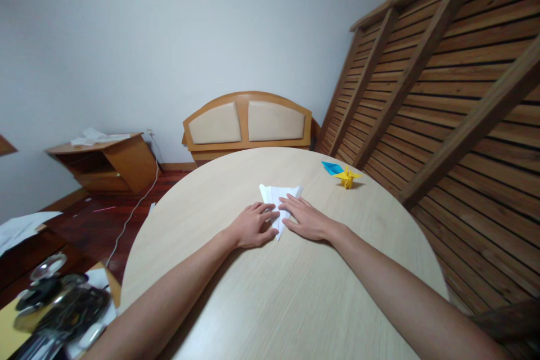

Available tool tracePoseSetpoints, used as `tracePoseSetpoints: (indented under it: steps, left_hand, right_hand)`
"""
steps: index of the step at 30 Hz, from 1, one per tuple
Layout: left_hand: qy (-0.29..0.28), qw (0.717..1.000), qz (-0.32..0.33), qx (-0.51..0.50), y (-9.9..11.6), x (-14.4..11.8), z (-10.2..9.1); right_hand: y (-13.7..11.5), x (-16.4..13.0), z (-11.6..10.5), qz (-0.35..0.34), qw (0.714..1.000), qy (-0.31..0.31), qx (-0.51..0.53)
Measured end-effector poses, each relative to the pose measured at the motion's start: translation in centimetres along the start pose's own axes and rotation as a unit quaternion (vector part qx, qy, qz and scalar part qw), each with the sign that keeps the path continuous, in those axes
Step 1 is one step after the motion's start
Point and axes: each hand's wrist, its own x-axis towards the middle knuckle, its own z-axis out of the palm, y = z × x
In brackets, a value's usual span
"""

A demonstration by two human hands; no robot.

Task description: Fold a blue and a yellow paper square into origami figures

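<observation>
A white sheet of paper (pixel 279 196), folded into a pointed triangular shape, lies flat on the round light-wood table (pixel 270 298). My left hand (pixel 252 226) rests on its left edge, fingers loosely curled and pressing the paper down. My right hand (pixel 307 218) lies flat on its right side, fingers spread and pointing left across the fold. Neither hand lifts the paper. The near tip of the paper shows between the two hands.
A yellow folded paper figure (pixel 347 177) and a blue folded piece (pixel 332 167) sit at the table's far right. A wooden slatted frame (pixel 442 95) leans at right. A headboard (pixel 247 122) and a low cabinet (pixel 107 160) stand by the wall. Clutter (pixel 59 304) lies at lower left.
</observation>
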Motion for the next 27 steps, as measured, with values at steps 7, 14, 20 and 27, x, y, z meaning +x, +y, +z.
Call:
tracePoseSetpoints:
  steps: [7,14,20,27]
  left_hand:
    - [-0.01,1.0,0.012,0.012,-0.1,0.0,-0.1]
    - [-0.022,0.999,0.028,0.012,0.0,0.2,-0.1]
    - [-0.042,0.998,0.043,0.001,0.3,0.5,-0.3]
    - [-0.024,0.999,0.04,-0.014,0.8,0.7,-0.3]
  right_hand:
    - [-0.4,-0.3,-1.7,-0.081,0.993,0.056,-0.07]
    - [-0.4,-0.4,-2.8,-0.113,0.989,0.046,-0.083]
    - [0.2,-0.5,-3.2,-0.087,0.994,0.009,-0.065]
    - [0.6,-0.9,-3.5,-0.054,0.996,0.001,-0.064]
